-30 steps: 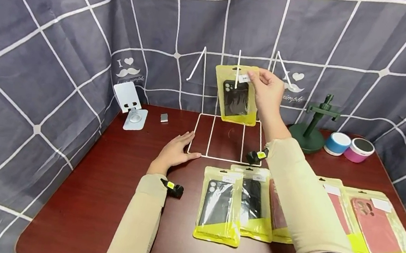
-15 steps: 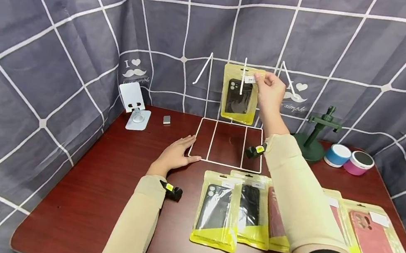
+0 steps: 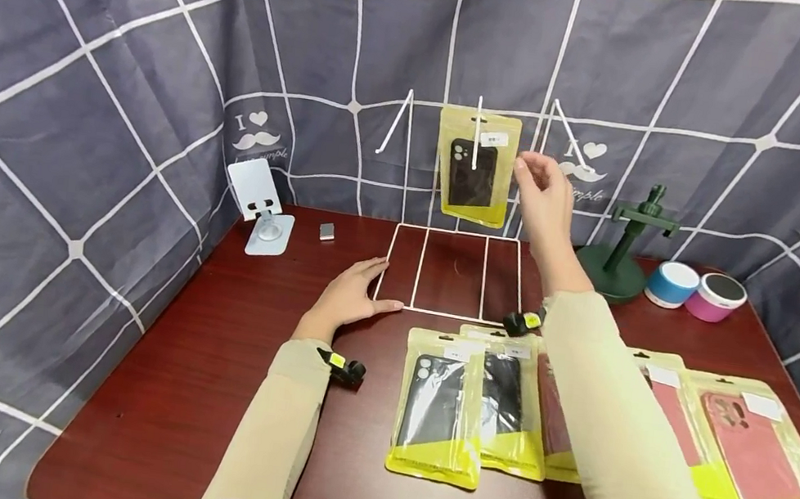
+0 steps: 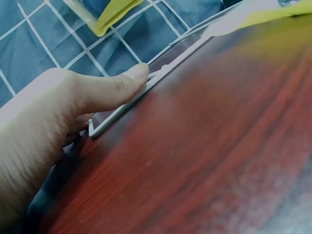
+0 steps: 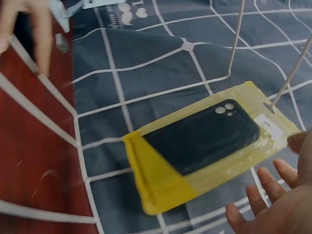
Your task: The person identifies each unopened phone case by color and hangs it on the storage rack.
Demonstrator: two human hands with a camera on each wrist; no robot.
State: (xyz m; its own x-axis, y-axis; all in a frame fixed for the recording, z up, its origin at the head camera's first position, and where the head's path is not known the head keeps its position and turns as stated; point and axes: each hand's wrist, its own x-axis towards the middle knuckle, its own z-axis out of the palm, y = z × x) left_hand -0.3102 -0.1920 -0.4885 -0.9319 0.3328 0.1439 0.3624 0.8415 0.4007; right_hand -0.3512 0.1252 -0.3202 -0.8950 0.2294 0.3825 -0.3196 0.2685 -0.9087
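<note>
Right hand (image 3: 545,200), fingers loosely bent and pinching nothing, is just beside the right edge of a yellow pouch (image 3: 505,171); whether a fingertip touches it, I cannot tell. The pouch, holding a black phone case (image 3: 483,185), hangs on the middle prong (image 3: 476,139) of a white wire rack (image 3: 452,316), long axis nearly upright. The left hand (image 3: 348,300), farther from the pouch, lies below and left of it, thumb and fingers spread around the rack base's near left corner.

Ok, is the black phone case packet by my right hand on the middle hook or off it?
On: in the right wrist view, the middle hook passes through the hang slot of that black phone case packet.
</note>
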